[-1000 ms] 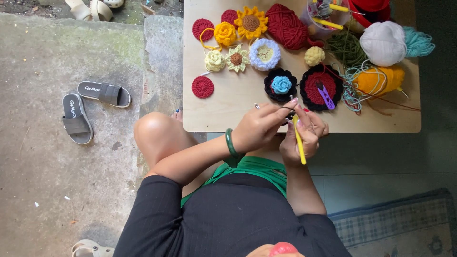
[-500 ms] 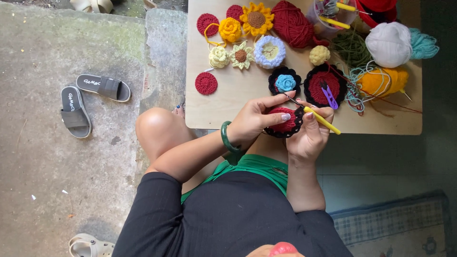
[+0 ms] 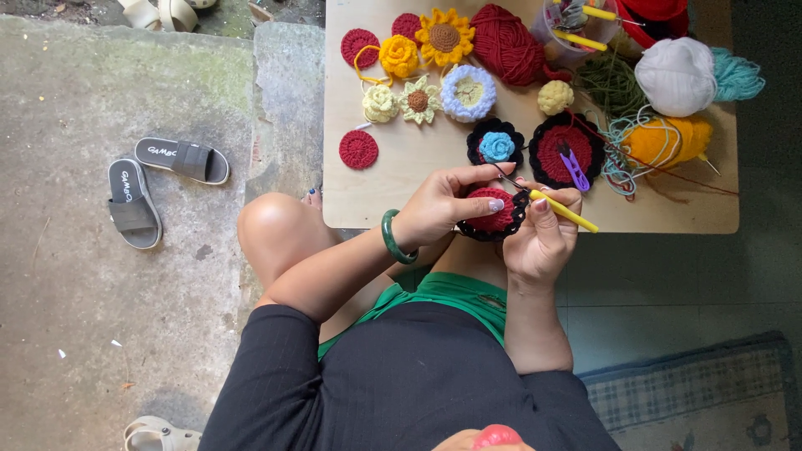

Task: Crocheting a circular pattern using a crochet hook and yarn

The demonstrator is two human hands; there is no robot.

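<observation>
My left hand (image 3: 443, 205), with a green bangle on its wrist, pinches a round crochet piece (image 3: 493, 219), red in the middle with a black edge, at the front edge of the low wooden table (image 3: 376, 196). My right hand (image 3: 543, 238) grips a yellow-handled crochet hook (image 3: 568, 213); its tip meets the piece's black rim and the handle points right. A thin dark yarn strand runs from the piece up across the table. Both hands touch the piece above my lap.
The table carries several crochet flowers and rounds: a sunflower (image 3: 444, 38), a black and blue flower (image 3: 496, 146), and a red and black round with purple snips (image 3: 568, 150). Red (image 3: 505, 42), white (image 3: 675, 75) and orange (image 3: 668, 140) yarn balls lie behind. Grey slippers (image 3: 154, 179) rest on the concrete at left.
The hook swung from pointing down to pointing right. The red and black piece has come into plain view between my hands, which shifted slightly.
</observation>
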